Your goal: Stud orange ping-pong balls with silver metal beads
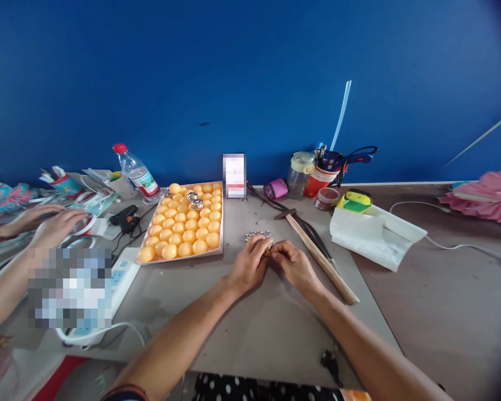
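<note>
My left hand (249, 260) and my right hand (293, 264) meet over the middle of the table, fingers closed in a pinch. Between their fingertips shows a small brownish-orange thing, too small to name. Just behind my left fingers is a cluster of small silver beads (254, 234); whether it joins what I hold is hidden. To the left stands a shallow box (222, 223) of orange balls (190, 223), with a few shiny silver balls (196, 205) on top.
A bundle of thin sticks (321, 259) lies right of my hands, near a white tray (401, 223). Behind stand a jar (299, 175), a red cup of tools (319, 181) and a phone (234, 175). At left are a bottle (140, 175), a power strip (123, 275) and another person's hands (58, 225).
</note>
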`<state>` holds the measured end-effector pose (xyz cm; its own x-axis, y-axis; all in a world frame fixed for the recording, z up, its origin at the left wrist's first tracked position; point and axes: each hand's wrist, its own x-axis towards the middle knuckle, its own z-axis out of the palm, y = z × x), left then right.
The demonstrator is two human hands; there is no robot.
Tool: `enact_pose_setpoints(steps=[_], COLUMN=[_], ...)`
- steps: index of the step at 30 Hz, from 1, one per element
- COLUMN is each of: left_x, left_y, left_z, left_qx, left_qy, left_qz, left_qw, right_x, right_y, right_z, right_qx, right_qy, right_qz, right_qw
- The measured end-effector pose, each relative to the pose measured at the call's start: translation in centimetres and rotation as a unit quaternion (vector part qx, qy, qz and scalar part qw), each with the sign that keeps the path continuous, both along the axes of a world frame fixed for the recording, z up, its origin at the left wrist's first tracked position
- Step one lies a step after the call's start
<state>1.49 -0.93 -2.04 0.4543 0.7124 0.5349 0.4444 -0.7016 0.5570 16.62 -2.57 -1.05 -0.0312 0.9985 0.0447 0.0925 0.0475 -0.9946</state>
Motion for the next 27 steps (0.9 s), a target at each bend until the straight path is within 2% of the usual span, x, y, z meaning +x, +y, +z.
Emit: enact_pose_setpoints(steps=[4,8,19,23,25,27], left_x=[0.0,0.1,0.2,0.3,0.3,0.2], left_y=[0.0,-0.2,-0.2,-0.3,-0.3,-0.1], left_z=[-0.1,0.0,-0.1,0.2,0.3,0.4], left_qx=[0.006,0.009,0.006,-0.01,-0.022,-0.033], left_qy=[0.013,0.046,0.072,0.016,-0.015,-0.04], left_qz=[-0.001,0.01,0.008,0.018,0.033,0.048], left_qw=[1.0,0.999,0.997,1.0,0.999,0.997], right_x=[-0.4,-0.6,-1.4,-0.8,-0.1,0.7], right_y=[-0.3,-0.4,-0.5,-0.2,0.1,0.4], right_z=[0.2,0.5,0.1,0.5,0.6,0.7], right_qx=[-0.065,-0.088,-0.062,-0.074,-0.056,-0.02], right_qy=[0.024,0.018,0.001,0.056,0.08,0.051], right_qz=[-0.003,-0.022,-0.076,-0.039,-0.03,-0.051], right_qw=[0.998,0.996,0.995,0.995,0.995,0.997])
